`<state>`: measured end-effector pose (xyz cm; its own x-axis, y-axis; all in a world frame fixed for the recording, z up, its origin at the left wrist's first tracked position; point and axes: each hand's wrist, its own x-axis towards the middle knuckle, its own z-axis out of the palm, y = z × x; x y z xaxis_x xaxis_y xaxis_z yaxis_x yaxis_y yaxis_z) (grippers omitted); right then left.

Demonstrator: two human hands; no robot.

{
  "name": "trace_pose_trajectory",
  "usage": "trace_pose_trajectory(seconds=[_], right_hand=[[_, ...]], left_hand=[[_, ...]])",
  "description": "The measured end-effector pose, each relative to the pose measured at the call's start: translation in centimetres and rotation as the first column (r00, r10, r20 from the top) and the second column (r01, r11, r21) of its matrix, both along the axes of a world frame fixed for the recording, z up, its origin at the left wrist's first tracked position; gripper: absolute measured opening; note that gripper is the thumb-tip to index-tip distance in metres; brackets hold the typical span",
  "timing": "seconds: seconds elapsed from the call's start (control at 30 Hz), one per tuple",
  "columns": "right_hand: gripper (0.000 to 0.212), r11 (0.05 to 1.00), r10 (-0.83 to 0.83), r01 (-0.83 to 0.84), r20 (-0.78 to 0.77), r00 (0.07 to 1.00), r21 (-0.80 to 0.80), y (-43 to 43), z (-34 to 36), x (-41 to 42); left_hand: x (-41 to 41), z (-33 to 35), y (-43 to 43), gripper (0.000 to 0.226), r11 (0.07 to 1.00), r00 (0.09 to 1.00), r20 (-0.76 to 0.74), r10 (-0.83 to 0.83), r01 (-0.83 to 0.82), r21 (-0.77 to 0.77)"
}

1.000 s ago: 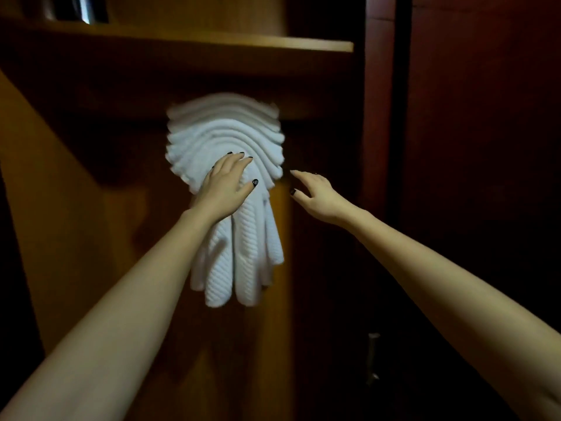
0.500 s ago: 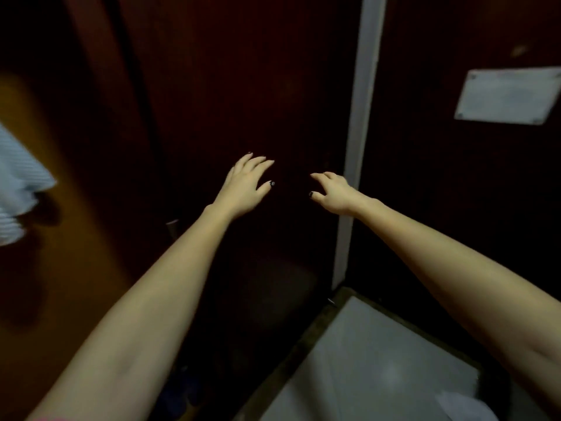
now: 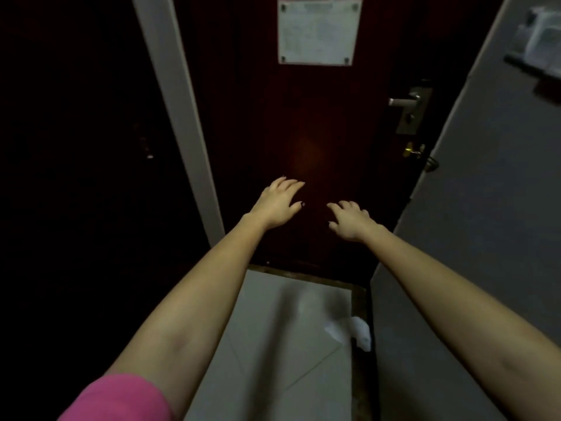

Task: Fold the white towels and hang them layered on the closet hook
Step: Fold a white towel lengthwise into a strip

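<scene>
Notice on dark door, print unreadable, left hand and right hand outstretched, empty, loosely spread.

The door is dark reddish wood with a faint sheen. High on it hangs a pale, matt notice. At the door's right edge the lever handle is dull grey metal, and the latch under it is brassy. The floor tiles below the door are pale and smooth. The wall to the door's right is matt grey. The sleeve is matt pink cloth.

Pink sleeve, dark red door
</scene>
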<state>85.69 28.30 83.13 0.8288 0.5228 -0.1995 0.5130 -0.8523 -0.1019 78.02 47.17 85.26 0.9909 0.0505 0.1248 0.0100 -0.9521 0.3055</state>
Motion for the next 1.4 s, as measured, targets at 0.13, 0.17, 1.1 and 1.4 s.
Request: trace_pose_trajectory(seconds=[0.13,0.17,1.1,1.4], right_hand=[[0.061,0.994,-0.1,0.097,-0.076,0.992,-0.041,-4.6,-5.8,4.3],[0.061,0.992,-0.123,0.119,-0.089,0.988,-0.041,-5.6,-7.4,5.1],[0.051,0.794,-0.525,0.599,-0.38,0.762,0.104,-16.9,-82.3,15.4],[0.049,0.846,-0.492,0.532,-0.321,0.809,0.045,-19.6,-93.9,16.1]], left_hand=[[7.0,-6.5,-2.7,0.057,0.995,0.994,-0.061,-0.086,0.083,-0.058],[8.4,-8.3,-3.2,0.057,0.992,0.991,-0.072,-0.11,0.104,-0.074],[25.5,-86.9,-13.0,0.049,0.807,0.941,-0.293,-0.168,-0.039,-0.589],[26.9,-98.6,-17.0,0.057,0.723,0.844,-0.5,-0.194,-0.222,-0.654]])
